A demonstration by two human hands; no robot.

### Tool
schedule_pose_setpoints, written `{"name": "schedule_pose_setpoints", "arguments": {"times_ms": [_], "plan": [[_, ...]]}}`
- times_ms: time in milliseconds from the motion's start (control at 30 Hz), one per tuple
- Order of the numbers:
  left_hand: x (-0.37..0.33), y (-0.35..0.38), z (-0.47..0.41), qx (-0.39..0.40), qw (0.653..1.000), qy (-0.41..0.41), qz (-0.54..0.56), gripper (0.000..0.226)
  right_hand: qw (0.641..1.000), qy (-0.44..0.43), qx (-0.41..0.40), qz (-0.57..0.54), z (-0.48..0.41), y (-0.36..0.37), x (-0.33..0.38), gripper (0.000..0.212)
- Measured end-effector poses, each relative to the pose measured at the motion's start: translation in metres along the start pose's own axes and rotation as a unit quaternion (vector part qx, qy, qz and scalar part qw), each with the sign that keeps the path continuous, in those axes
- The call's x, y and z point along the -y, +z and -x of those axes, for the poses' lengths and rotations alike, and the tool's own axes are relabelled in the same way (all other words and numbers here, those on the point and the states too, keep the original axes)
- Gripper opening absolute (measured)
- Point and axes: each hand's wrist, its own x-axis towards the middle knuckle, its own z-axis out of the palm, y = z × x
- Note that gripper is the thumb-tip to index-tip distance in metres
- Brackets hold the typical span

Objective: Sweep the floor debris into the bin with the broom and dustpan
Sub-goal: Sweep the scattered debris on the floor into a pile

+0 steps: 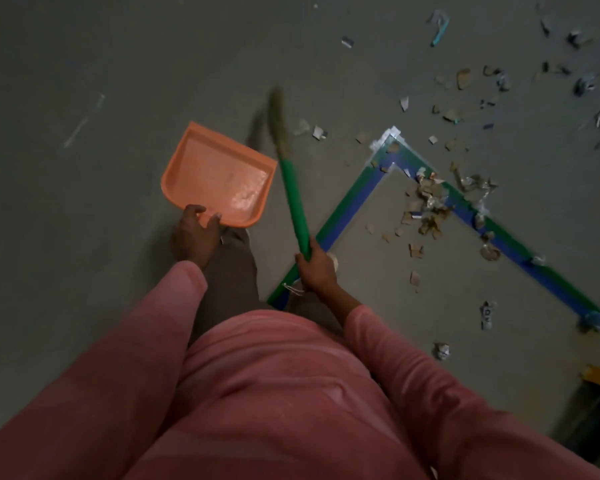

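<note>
Grips the near rim of a shallow orange plastic dustpan (219,178) with the left hand (195,235), fingers hooked over the edge. Clenches the right hand (315,268) round the lower end of a broom with a green-wrapped handle and straw-coloured bristles (293,202). Points the bristle end forward, just beside the pan's far right corner; too blurred to tell whether touching the grey concrete floor (84,64). Carries nothing visible in the pan. Lies well to the right of both tools: the scattered debris of torn paper, cardboard scraps and foil bits (428,209), thickest across the right arm of a green-and-blue tape angle (352,204) stuck to the floor, thinner toward the upper right. No bin in view. Probably very early in the job, with gathering as the step in hand. To do it well: swing the bristles out past the farthest scraps and draw them inward with short, low strokes rather than flicks, since light foil and paper likely scatter. Build one heap near the thick patch. Press lightly over the tape edges, where flat pieces may catch. Only then set the pan's lip flush to the floor, close against the heap, and sweep in.
</note>
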Motion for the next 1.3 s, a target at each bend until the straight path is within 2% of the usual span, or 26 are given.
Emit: {"name": "schedule_pose_setpoints", "arguments": {"times_ms": [133, 233, 300, 367, 400, 467, 500, 567, 633, 700, 833, 967, 1033, 1100, 1200, 1300], "plan": [[-0.012, -0.034, -0.071, 0.009, 1.000, -0.002, -0.013, 0.037, 0.995, -0.012, 0.076, 0.068, -0.045, 0.018, 0.071, 0.057], [-0.021, -0.057, -0.129, 0.031, 0.999, 0.014, -0.015, 0.037, 0.993, 0.064, 0.092, 0.039, -0.080, 0.033, 0.109, 0.036], [-0.027, -0.071, -0.164, 0.037, 0.999, 0.024, -0.013, 0.037, 0.990, 0.127, 0.064, -0.018, -0.116, 0.042, 0.118, 0.023], [-0.033, -0.081, -0.193, 0.045, 0.998, 0.035, -0.024, 0.037, 0.975, 0.189, 0.008, -0.114, -0.153, 0.049, 0.118, 0.031], [-0.037, -0.084, -0.205, 0.052, 0.998, 0.039, -0.027, 0.037, 0.959, 0.220, -0.021, -0.177, -0.166, 0.048, 0.125, 0.038], [-0.043, -0.088, -0.221, 0.060, 0.997, 0.043, -0.018, 0.037, 0.902, 0.269, -0.068, -0.330, -0.189, 0.054, 0.148, 0.032], [-0.047, -0.088, -0.226, 0.063, 0.997, 0.043, -0.010, 0.037, 0.876, 0.278, -0.095, -0.382, -0.195, 0.057, 0.168, 0.029], [-0.053, -0.088, -0.231, 0.071, 0.997, 0.039, -0.003, 0.037, 0.858, 0.259, -0.109, -0.430, -0.177, 0.055, 0.224, 0.041], [-0.060, -0.089, -0.232, 0.083, 0.996, 0.033, 0.002, 0.037, 0.849, 0.231, -0.104, -0.464, -0.154, 0.063, 0.261, 0.044], [-0.068, -0.090, -0.232, 0.090, 0.996, 0.026, -0.001, 0.036, 0.852, 0.207, -0.087, -0.473, -0.129, 0.067, 0.278, 0.033], [-0.086, -0.085, -0.235, 0.090, 0.994, 0.041, -0.041, 0.036, 0.825, 0.171, -0.001, -0.538, -0.111, 0.046, 0.270, 0.007], [-0.111, -0.072, -0.236, 0.112, 0.985, 0.100, -0.081, 0.037, 0.772, 0.221, 0.090, -0.588, -0.127, 0.014, 0.245, 0.022], [-0.124, -0.063, -0.234, 0.127, 0.979, 0.127, -0.093, 0.038, 0.743, 0.240, 0.110, -0.615, -0.135, 0.005, 0.230, 0.025], [-0.138, -0.052, -0.230, 0.142, 0.974, 0.144, -0.103, 0.039, 0.724, 0.262, 0.082, -0.633, -0.142, -0.006, 0.212, 0.030], [-0.160, -0.033, -0.222, 0.162, 0.965, 0.164, -0.123, 0.040, 0.716, 0.305, -0.011, -0.628, -0.155, -0.028, 0.173, 0.036], [-0.183, -0.010, -0.209, 0.181, 0.958, 0.176, -0.137, 0.040, 0.690, 0.343, -0.104, -0.630, -0.175, -0.051, 0.127, 0.023]]}}
